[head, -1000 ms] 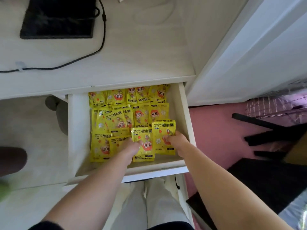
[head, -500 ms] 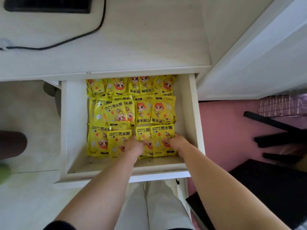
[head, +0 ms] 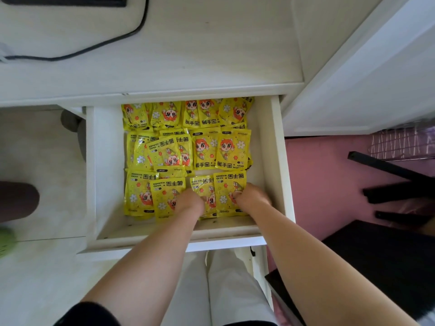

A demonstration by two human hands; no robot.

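Front packets (head: pixel 229 184) dropped flat under left hand (head: pixel 190 203) and right hand (head: pixel 253 196).

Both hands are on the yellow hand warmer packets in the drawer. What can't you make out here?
Head view only.
Fingers of the left hand and right hand: hidden behind the hands' backs, so pinching or pressing the front packets is unclear.
Back-row packets: far ends under the desk top.
Dark device: cut off by the top edge.

A black cable (head: pixel 98 47) curves across the white desk top (head: pixel 211 55). To the right of the desk, black furniture legs (head: pixel 388 170) stand on a pink floor (head: pixel 329 172).
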